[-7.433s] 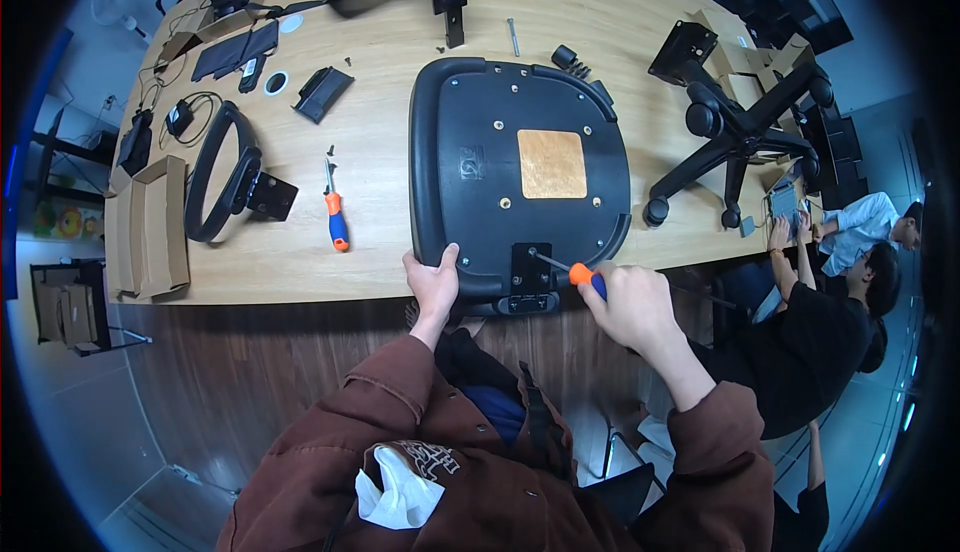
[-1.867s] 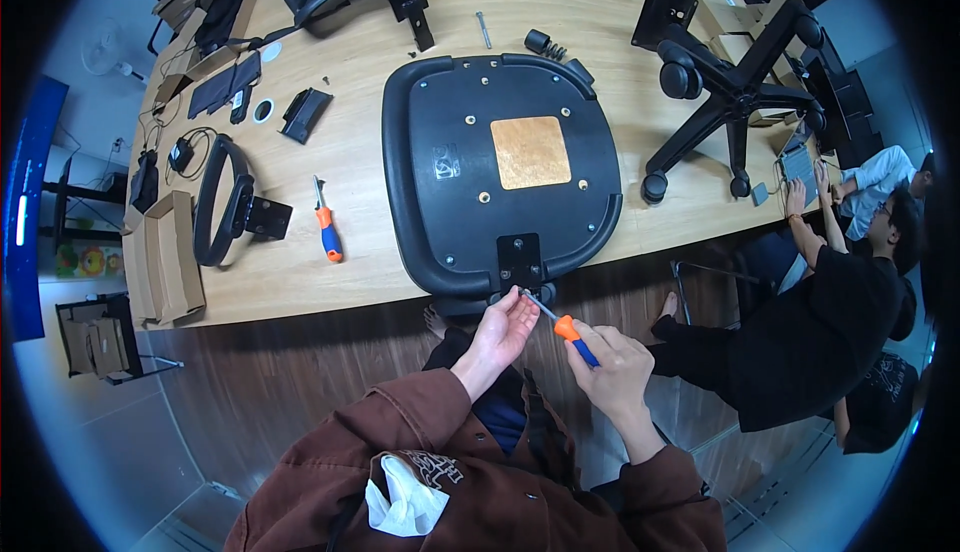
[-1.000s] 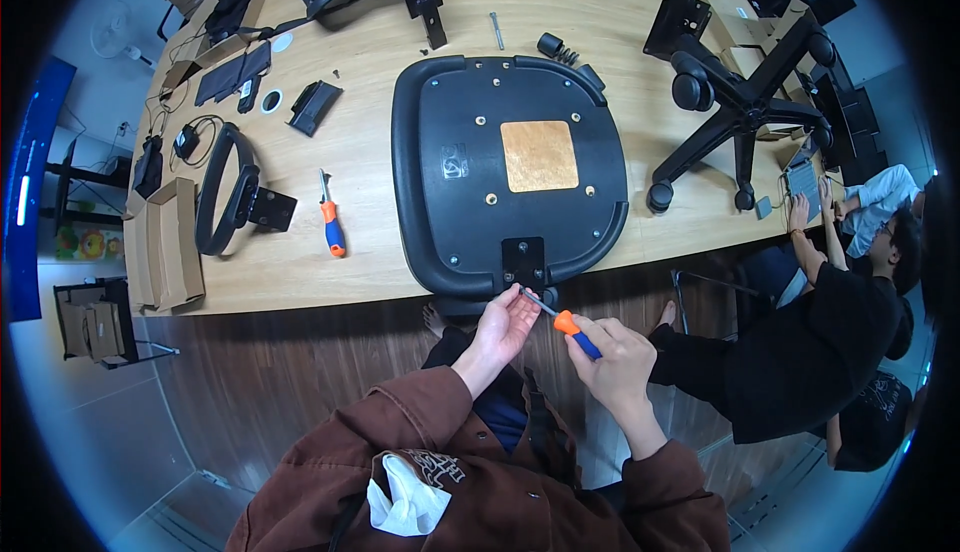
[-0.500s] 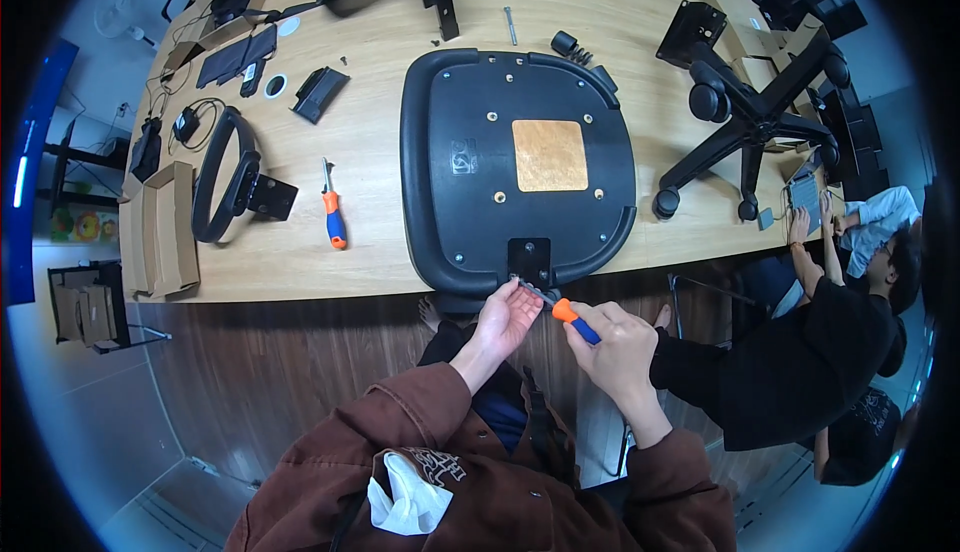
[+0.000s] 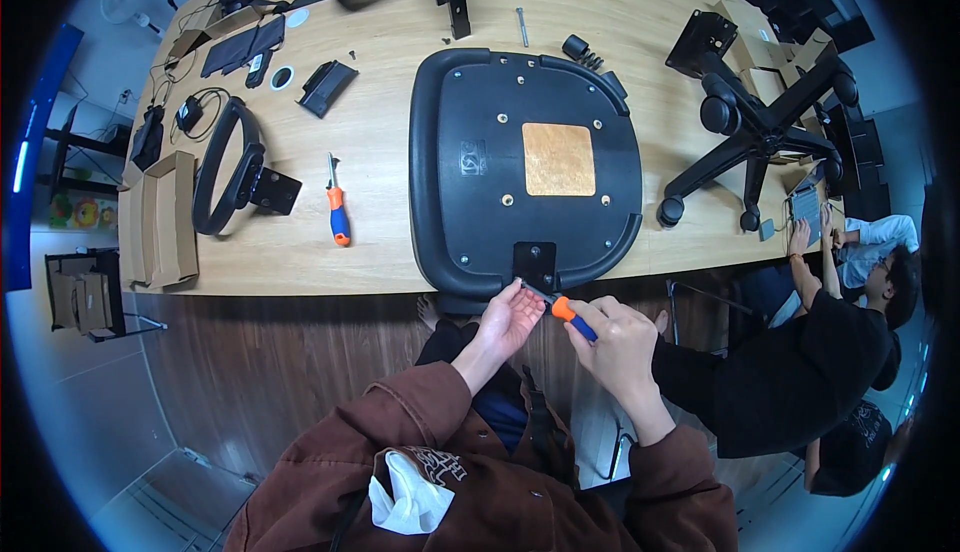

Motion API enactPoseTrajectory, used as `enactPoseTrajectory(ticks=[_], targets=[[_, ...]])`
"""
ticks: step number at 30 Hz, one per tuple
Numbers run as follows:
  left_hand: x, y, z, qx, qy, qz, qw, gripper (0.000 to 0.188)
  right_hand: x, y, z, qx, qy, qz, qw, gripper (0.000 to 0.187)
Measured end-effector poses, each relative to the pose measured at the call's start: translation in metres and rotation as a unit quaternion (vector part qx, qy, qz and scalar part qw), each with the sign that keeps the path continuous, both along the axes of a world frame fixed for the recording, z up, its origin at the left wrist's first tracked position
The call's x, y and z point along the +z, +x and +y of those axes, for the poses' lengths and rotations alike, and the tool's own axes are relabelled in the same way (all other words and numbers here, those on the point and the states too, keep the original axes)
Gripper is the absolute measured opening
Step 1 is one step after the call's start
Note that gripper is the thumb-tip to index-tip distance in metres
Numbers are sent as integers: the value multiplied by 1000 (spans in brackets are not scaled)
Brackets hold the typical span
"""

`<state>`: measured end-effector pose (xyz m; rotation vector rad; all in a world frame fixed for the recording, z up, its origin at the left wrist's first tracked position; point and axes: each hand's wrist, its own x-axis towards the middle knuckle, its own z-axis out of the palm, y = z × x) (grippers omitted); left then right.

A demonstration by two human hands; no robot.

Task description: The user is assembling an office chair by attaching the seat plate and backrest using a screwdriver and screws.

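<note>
A black chair seat (image 5: 480, 167) lies underside up at the table's near edge, a bare wood square showing in its middle. From its near side a black metal bracket (image 5: 535, 262) sticks up. My right hand (image 5: 618, 340) is wrapped round the orange and blue handle of a screwdriver (image 5: 575, 318), its shaft slanting up and left to the bracket's lower corner. At the shaft's tip, my left hand (image 5: 510, 318) pinches with thumb and forefinger, palm up, other fingers loosely curled. What sits between those fingertips is too small to make out.
Left of the seat lie a second screwdriver (image 5: 338, 214), a black armrest (image 5: 232, 177) and an open cardboard box (image 5: 165, 222). A wheeled chair base (image 5: 755, 122) stands right, a bolt (image 5: 522, 27) lies beyond the seat. A person in black (image 5: 800, 362) sits close on the right.
The view has shifted slightly, so the table things appear a little further right. Both hands keep nearly the same pose, with the screwdriver still at the bracket's corner.
</note>
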<state>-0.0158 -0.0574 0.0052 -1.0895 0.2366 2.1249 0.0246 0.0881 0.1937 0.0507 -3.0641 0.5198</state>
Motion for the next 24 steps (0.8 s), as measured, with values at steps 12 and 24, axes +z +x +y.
enactPoseTrajectory(ticks=[12, 24], targets=[[-5, 2, 0, 15, 14, -39, 999, 22, 4, -19, -15, 17, 40, -21, 999, 25], [-2, -1, -2, 19, 31, -42, 998, 19, 5, -20, -23, 19, 53, -11, 998, 22]])
